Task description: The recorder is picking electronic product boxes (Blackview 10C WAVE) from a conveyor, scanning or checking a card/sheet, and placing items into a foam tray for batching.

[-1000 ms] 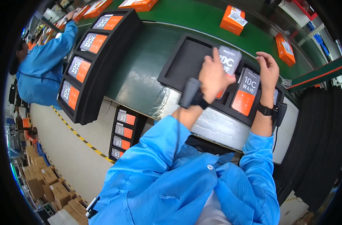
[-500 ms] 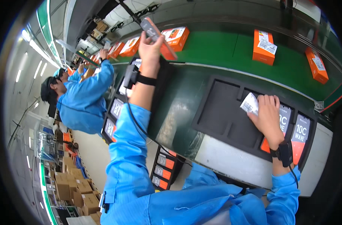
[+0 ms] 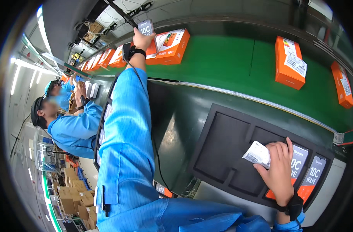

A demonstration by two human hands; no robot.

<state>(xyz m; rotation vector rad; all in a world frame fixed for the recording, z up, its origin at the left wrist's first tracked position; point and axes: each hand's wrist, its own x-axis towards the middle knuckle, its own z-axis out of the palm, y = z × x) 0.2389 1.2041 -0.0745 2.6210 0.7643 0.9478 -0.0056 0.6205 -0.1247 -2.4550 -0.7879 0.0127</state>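
Note:
My left hand [image 3: 142, 41] is stretched out at the far left with its fingers closed around a phone [image 3: 146, 28], grey above and orange below. That phone is over an orange box [image 3: 178, 48] on the green belt. On the right, my right hand [image 3: 277, 164] pinches a small white printed label [image 3: 257, 154] above a black foam tray [image 3: 219, 145]. One phone [image 3: 299, 160] lies in the tray partly under that hand. Beside it another phone [image 3: 313, 176] fills the rightmost slot. The tray's left compartment holds nothing visible.
Along the green belt [image 3: 226, 65] stand more orange boxes, including one [image 3: 290, 62] with a white label and one [image 3: 342, 85] at the right. Two co-workers in blue work at the left, the nearer sleeve [image 3: 78, 129] beside a dark tray. Cardboard boxes [image 3: 70, 197] stand behind them.
My left hand has carried the phone farther out over the belt's boxes, and its printed face now shows. The view has shifted. My right hand keeps the label over the tray.

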